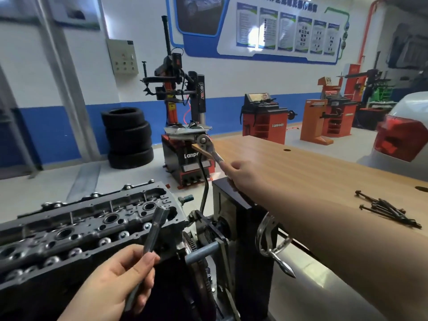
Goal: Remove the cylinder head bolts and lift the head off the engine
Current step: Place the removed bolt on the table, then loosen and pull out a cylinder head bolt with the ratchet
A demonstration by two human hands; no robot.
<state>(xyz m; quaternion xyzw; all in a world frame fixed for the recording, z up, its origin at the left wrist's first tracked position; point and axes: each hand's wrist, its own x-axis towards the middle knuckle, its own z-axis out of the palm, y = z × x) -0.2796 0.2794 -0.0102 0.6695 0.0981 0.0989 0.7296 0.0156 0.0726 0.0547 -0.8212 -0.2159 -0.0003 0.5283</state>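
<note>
The grey cylinder head (76, 225) sits on the engine at the lower left, its bolt holes and spark plug wells facing up. My left hand (120, 281) grips a long socket extension bar (155, 230) that points up over the head's near end. My right hand (240, 174) reaches out across the wooden bench corner and holds the handle of a ratchet wrench (208, 147), whose round head hangs beyond the bench edge. Several long black head bolts (389, 210) lie in a heap on the bench at the right.
The wooden workbench (312, 167) fills the right side. An engine stand with a crank handle (273, 244) and flywheel is between the engine and the bench. Stacked tyres (128, 137), a tyre changer (183, 140) and a car's rear (403, 137) stand behind.
</note>
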